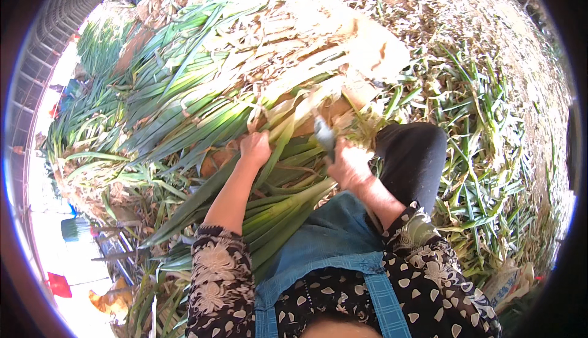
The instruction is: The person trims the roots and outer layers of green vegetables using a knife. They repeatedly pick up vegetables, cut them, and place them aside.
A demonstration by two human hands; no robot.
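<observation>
My left hand (255, 147) is closed around the green part of a leafy stalk, likely a leek or large green onion (289, 124), whose pale end points up and right. In my right hand (350, 163) is a tool with a grey handle (324, 133); its working end is blurred, so its kind cannot be told. It is close to the stalk's right side. More green stalks (298, 200) lie under my forearms and beside the blue apron (330, 232) on my lap.
A large heap of long green stalks (183, 112) spreads ahead and left. Stripped leaves (477, 154) litter the ground at right. Wire mesh (36, 62) curves along the far left. A printed bag (507, 285) lies at lower right, and my bent knee (415, 154) is beside my right hand.
</observation>
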